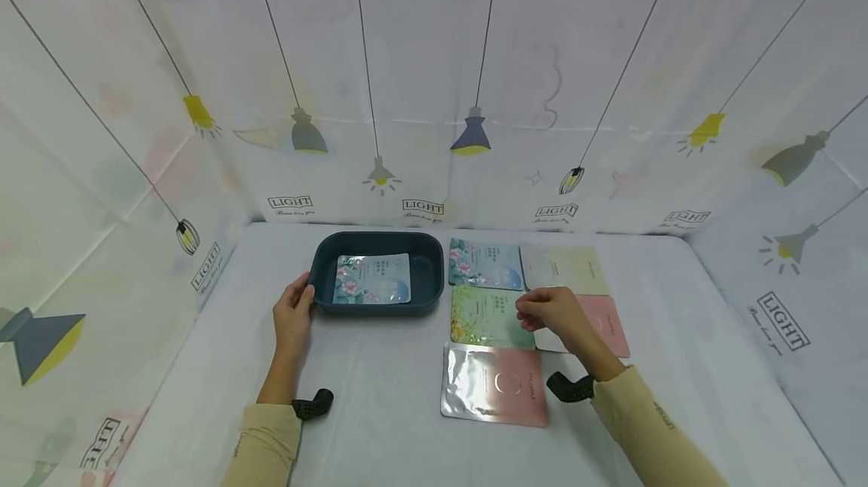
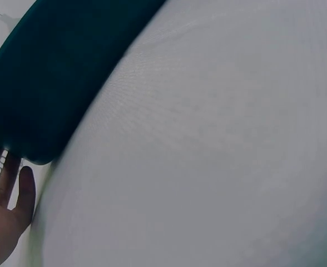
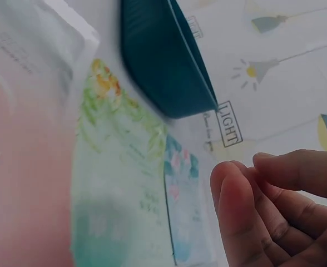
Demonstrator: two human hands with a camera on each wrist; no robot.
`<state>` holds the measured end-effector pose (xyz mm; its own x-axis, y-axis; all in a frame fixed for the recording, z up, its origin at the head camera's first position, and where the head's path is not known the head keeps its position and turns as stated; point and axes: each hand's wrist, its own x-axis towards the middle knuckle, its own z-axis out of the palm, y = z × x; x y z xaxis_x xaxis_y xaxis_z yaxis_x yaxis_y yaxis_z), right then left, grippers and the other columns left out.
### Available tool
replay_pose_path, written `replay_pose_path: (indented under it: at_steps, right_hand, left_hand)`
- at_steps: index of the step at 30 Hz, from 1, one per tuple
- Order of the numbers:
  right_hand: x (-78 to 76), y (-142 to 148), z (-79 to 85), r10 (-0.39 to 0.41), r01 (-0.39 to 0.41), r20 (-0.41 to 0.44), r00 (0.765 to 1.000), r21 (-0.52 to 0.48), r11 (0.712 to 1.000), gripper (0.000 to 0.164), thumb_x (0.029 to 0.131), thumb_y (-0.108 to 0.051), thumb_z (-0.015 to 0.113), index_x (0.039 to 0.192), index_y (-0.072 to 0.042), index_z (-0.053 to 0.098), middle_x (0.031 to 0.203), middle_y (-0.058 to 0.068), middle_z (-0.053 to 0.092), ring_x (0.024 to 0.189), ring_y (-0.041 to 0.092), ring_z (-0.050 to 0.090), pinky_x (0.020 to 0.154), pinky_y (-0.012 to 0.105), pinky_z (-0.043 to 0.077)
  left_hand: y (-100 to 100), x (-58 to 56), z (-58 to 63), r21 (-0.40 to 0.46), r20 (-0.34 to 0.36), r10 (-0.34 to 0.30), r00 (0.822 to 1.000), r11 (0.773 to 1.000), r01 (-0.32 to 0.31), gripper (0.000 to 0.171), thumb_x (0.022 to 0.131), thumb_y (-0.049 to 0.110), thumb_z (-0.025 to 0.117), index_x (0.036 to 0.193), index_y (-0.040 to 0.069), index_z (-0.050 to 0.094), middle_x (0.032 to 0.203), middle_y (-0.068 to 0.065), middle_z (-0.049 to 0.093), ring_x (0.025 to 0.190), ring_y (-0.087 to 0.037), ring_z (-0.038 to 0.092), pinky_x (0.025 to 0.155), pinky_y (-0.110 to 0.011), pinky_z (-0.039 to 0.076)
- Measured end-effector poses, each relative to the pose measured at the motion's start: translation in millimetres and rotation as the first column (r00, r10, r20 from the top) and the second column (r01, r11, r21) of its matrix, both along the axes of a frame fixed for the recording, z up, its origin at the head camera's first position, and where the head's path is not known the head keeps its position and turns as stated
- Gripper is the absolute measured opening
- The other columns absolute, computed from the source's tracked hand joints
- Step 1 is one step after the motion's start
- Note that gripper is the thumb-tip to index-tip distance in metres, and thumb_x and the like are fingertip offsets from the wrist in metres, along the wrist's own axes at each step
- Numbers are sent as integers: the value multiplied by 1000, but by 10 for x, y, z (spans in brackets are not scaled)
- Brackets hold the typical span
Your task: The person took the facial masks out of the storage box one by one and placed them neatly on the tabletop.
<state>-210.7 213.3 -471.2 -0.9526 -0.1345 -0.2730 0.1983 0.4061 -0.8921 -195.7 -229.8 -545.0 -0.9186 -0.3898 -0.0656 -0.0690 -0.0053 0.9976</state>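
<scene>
A dark teal plastic basin (image 1: pixel 429 306) stands toward the back of the table, with a blue floral sheet mask packet (image 1: pixel 380 280) lying in it. My left hand (image 1: pixel 294 317) touches the basin's left end, its fingers extended against the wall in the left wrist view. My right hand (image 1: pixel 559 317) hovers over the packets with loosely bent fingers and nothing between thumb and fingertips. Under and beside it lie a green packet (image 1: pixel 487 317) and a pink packet (image 1: pixel 606 321), partly hidden by the hand. Nearer me is a pink-and-silver packet (image 1: pixel 495 385).
Behind the green packet lies another blue packet (image 1: pixel 484 264), with a cream packet (image 1: pixel 570 270) to its right. A white cloth covers the table (image 1: pixel 380 396). Fabric walls (image 1: pixel 420 80) printed with lamps enclose its back and sides.
</scene>
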Motion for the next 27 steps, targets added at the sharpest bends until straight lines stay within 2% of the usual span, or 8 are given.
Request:
replay_pose_path:
  at_steps: [5, 9, 14, 19, 23, 27]
  right_hand:
    - [-139, -150, 82, 40, -40, -18, 999, -41, 998, 32, 95, -15, 62, 111, 13, 64, 80, 7, 72, 66, 13, 68, 66, 29, 60]
    - [-249, -281, 121, 50, -51, -21, 999, -54, 997, 32, 95, -15, 62, 111, 12, 64, 79, 6, 72, 65, 13, 68, 67, 31, 61]
    - [-366, -417, 161, 65, -66, -21, 998, -54, 996, 33, 96, -14, 61, 114, 13, 63, 81, 8, 72, 65, 13, 68, 67, 30, 61]
    - [-451, -552, 213, 80, -82, -33, 996, -75, 994, 31, 95, -13, 60, 112, 12, 64, 87, 15, 73, 67, 13, 69, 69, 31, 61]
    - [-508, -664, 251, 94, -95, -19, 995, -78, 992, 31, 95, -15, 62, 112, 11, 64, 95, 22, 71, 70, 16, 69, 70, 31, 61]
    - [-549, -774, 276, 110, -110, -2, 994, -81, 991, 31, 95, -14, 62, 113, 11, 64, 95, 21, 71, 70, 16, 69, 72, 35, 61]
  left_hand:
    - [-1, -4, 3, 26, 7, 4, 1000, 1000, -4, 43, 103, 25, 50, 144, 12, 47, 148, -6, 48, 135, -20, 46, 104, -22, 46]
    - [0, 0, -1, 13, 15, 10, 1000, 1000, -10, 42, 103, 24, 50, 143, 12, 48, 147, -6, 50, 133, -18, 47, 100, -16, 47]
    - [5, -3, 11, 10, 4, 1, 1000, 1000, -1, 43, 103, 25, 50, 144, 13, 47, 148, -6, 48, 135, -20, 46, 105, -23, 44]
    - [-1, -4, 16, 6, -1, -6, 1000, 1000, 6, 43, 103, 25, 49, 145, 14, 46, 150, -6, 47, 136, -21, 45, 108, -29, 42]
    - [-7, -7, 12, 10, 5, -3, 1000, 1000, 3, 43, 103, 24, 49, 145, 15, 47, 149, -5, 47, 136, -21, 46, 106, -24, 44]
    - [-4, -4, -3, 26, 8, 0, 1000, 1000, 0, 42, 103, 24, 49, 144, 13, 47, 148, -5, 48, 135, -19, 46, 103, -20, 45]
